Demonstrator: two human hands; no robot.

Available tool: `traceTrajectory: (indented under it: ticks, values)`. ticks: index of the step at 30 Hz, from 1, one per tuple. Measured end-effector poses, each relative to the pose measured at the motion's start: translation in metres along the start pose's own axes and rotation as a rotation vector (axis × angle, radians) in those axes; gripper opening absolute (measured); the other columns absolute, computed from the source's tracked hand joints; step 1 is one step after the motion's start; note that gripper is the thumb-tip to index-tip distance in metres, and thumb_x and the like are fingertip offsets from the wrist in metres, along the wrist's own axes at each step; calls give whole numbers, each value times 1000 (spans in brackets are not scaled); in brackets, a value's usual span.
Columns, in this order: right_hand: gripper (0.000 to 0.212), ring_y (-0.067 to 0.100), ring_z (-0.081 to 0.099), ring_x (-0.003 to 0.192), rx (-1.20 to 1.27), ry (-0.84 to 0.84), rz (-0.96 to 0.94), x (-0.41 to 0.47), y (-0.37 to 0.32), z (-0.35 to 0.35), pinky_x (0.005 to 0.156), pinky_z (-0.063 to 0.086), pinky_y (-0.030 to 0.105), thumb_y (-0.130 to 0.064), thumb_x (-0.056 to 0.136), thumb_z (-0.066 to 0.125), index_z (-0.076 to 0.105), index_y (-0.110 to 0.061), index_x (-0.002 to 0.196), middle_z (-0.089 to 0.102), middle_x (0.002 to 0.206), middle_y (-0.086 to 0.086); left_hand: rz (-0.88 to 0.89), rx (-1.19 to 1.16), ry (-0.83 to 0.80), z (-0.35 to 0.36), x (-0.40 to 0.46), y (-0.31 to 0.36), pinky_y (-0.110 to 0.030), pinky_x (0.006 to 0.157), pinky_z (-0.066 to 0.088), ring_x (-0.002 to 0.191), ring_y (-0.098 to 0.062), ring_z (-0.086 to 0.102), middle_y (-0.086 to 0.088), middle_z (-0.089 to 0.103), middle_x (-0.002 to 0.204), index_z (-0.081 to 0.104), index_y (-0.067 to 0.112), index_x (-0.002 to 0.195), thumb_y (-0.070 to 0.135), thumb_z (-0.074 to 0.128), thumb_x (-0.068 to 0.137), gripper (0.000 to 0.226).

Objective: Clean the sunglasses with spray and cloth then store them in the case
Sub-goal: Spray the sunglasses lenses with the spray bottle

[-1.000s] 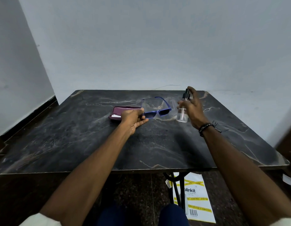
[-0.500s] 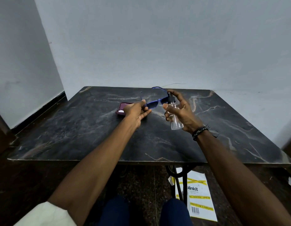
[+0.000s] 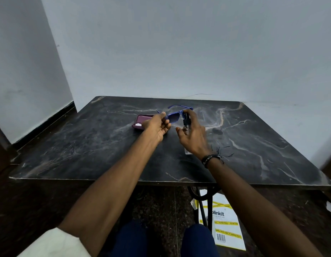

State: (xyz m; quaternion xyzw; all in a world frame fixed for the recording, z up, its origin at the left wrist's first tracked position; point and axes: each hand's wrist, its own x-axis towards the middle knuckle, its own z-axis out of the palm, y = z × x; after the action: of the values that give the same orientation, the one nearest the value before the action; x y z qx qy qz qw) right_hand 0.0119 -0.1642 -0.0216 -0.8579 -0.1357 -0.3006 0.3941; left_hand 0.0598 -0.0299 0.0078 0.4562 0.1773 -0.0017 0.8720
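Blue-framed sunglasses (image 3: pixel 175 115) with dark lenses are held up above the dark marble table (image 3: pixel 87 145); my left hand (image 3: pixel 157 127) pinches their left end. My right hand (image 3: pixel 193 138) grips a small clear spray bottle (image 3: pixel 186 125) with a black nozzle, one finger on top of the nozzle, which sits right next to the lens. A maroon glasses case (image 3: pixel 139 122) lies on the table behind my left hand, a strip of white showing inside it. My right hand hides most of the bottle.
Pale walls close the table in at the back and left. Under the table's front edge lies a white and yellow paper bag (image 3: pixel 224 225) beside the black table legs. My knees show at the bottom.
My right hand has carried the spray bottle leftward from the right of the sunglasses to just beside the lens. My left hand has lifted the sunglasses slightly.
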Motion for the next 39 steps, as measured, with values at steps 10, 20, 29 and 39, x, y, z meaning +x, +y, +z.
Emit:
traceTrajectory:
  ticks: [10, 20, 29, 39]
  values:
    - [62, 22, 62, 64, -156, 119, -7, 1, 2, 17, 55, 54, 41, -15, 85, 58, 28, -30, 138, 66, 102, 5, -76, -79, -64, 5, -11, 8, -17, 38, 50, 31, -9, 54, -6, 57, 45, 56, 2, 73, 6, 57, 92, 19]
    - [61, 27, 60, 69, -207, 147, 6, 6, 4, 17, 57, 51, 38, -11, 85, 56, 26, -29, 134, 65, 97, 11, -95, -138, -72, 9, -22, 8, -18, 38, 51, 32, -13, 57, -12, 57, 67, 57, -2, 76, 1, 58, 91, 16]
    - [61, 26, 60, 66, -217, 166, 16, 7, 8, 8, 54, 50, 38, -9, 83, 54, 28, -31, 133, 64, 101, 8, -97, -170, -74, 11, -29, 8, -20, 39, 52, 34, -13, 57, -11, 58, 57, 56, -2, 73, -1, 58, 90, 18]
    - [57, 26, 56, 62, -271, 144, 4, 5, 11, 7, 50, 40, 32, -11, 82, 53, 33, -28, 133, 59, 88, 8, -103, -171, -104, 19, -40, 5, -21, 41, 54, 32, -14, 57, -11, 58, 56, 55, -2, 74, -1, 55, 92, 18]
